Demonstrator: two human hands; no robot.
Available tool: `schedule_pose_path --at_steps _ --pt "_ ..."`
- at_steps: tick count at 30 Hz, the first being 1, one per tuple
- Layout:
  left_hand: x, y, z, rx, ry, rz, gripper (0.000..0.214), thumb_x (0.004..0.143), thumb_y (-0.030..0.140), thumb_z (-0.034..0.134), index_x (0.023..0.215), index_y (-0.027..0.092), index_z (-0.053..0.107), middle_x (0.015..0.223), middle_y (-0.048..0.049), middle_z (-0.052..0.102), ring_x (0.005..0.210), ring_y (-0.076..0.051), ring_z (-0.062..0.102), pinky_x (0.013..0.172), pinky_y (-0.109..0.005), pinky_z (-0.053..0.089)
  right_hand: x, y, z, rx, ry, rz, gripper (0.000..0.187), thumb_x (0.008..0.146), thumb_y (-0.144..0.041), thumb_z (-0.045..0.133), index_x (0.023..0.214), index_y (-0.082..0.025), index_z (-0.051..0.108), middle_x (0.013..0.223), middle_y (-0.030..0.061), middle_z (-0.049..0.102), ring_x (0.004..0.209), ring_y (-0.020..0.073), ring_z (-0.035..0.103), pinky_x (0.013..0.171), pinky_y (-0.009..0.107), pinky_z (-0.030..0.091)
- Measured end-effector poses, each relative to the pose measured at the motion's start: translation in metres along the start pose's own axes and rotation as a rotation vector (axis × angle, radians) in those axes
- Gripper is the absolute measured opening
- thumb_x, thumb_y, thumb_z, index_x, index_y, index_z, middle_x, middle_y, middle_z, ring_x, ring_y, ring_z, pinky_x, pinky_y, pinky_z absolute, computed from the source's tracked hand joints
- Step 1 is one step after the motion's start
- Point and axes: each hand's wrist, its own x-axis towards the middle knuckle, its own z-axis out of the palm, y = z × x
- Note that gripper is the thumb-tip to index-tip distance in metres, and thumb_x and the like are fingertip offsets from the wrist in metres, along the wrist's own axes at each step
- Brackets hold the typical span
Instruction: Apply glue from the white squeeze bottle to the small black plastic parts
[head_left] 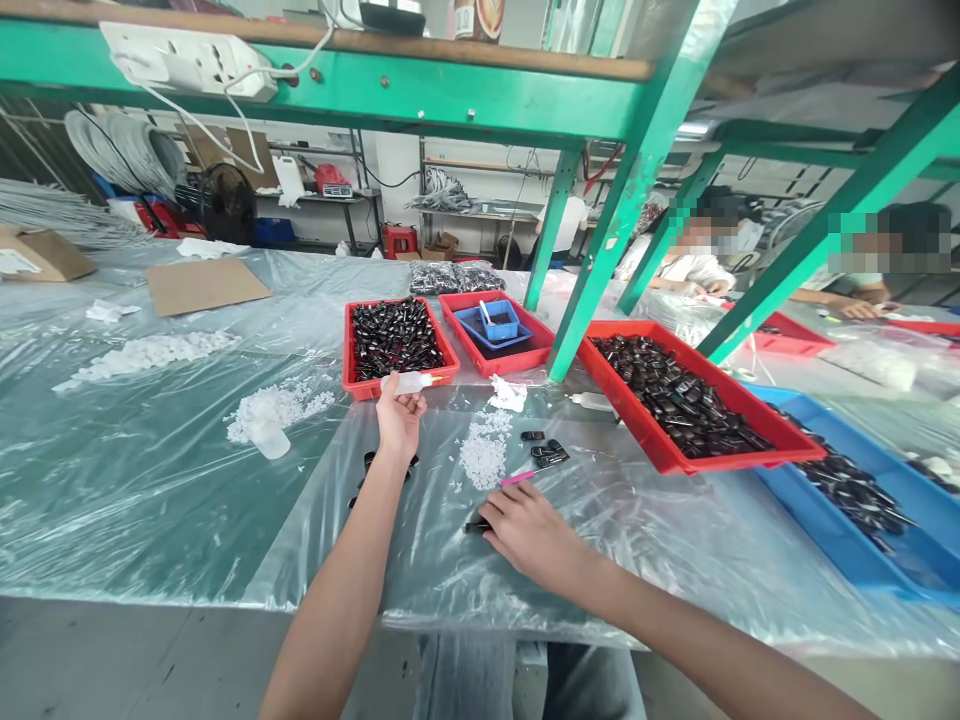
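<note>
My left hand [401,415] is closed around a small white squeeze bottle [409,383] with a thin tip that points right, held just in front of a red tray of black parts. Low over the plastic-covered table, my right hand [521,525] has its fingers closed on a small black part [477,523], mostly hidden under them. A pink-handled tool [517,479] lies by the right fingertips. Beyond it sit several black pieces [550,453] and a pile of tiny white pieces [484,452]. More black pieces [368,460] lie partly behind my left wrist.
Red trays of black parts [401,385] [667,466] stand ahead and right; another red tray [544,350] holds blue trays. A blue tray [922,540] is far right. Green posts [600,250] rise from the table. White piles [262,415] lie left. Co-workers sit at the back right.
</note>
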Motion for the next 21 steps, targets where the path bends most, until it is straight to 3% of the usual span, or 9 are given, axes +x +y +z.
schedule_pose_path --at_steps 5,12,15,18,21 --pt "0.0 0.0 -0.001 0.01 -0.006 -0.004 0.034 0.073 0.045 0.08 0.078 0.019 0.06 0.063 0.0016 0.057 0.052 -0.009 0.051 0.053 -0.022 0.04 0.001 0.0 -0.004 0.142 -0.049 0.022 0.011 0.09 -0.024 0.07 0.096 -0.015 0.069 0.094 0.009 0.07 0.092 0.0278 0.065 0.088 0.043 0.048" --pt "0.001 -0.002 -0.002 0.014 -0.022 -0.005 0.035 0.072 0.047 0.079 0.077 0.018 0.059 0.061 0.002 0.055 0.051 -0.009 0.05 0.052 -0.022 0.038 -0.007 0.018 -0.005 0.86 0.067 0.311 0.022 0.095 -0.021 0.059 0.115 -0.025 0.066 0.104 0.0036 0.074 0.088 0.0193 0.068 0.074 0.03 0.053" --pt "0.001 -0.003 -0.002 0.036 -0.015 -0.018 0.035 0.072 0.048 0.079 0.078 0.018 0.06 0.061 0.0015 0.055 0.052 -0.009 0.05 0.053 -0.022 0.04 -0.014 0.023 0.004 1.076 0.173 0.402 0.03 0.093 -0.022 0.057 0.122 -0.026 0.061 0.113 0.005 0.071 0.094 0.0185 0.068 0.078 0.031 0.056" --pt "0.0 -0.004 -0.002 0.051 -0.017 -0.021 0.036 0.073 0.048 0.079 0.077 0.018 0.061 0.061 0.0014 0.054 0.052 -0.009 0.05 0.053 -0.022 0.039 -0.021 0.025 0.012 1.161 0.231 0.44 0.032 0.092 -0.023 0.056 0.124 -0.025 0.058 0.116 0.0059 0.068 0.091 0.0173 0.068 0.082 0.033 0.057" --pt "0.001 -0.005 -0.002 0.053 -0.019 -0.013 0.034 0.073 0.047 0.078 0.077 0.018 0.06 0.061 0.0014 0.054 0.052 -0.01 0.05 0.052 -0.022 0.038 -0.028 0.027 0.017 1.063 0.233 0.434 0.027 0.092 -0.022 0.056 0.118 -0.024 0.062 0.115 0.0065 0.068 0.095 0.0192 0.067 0.083 0.035 0.056"
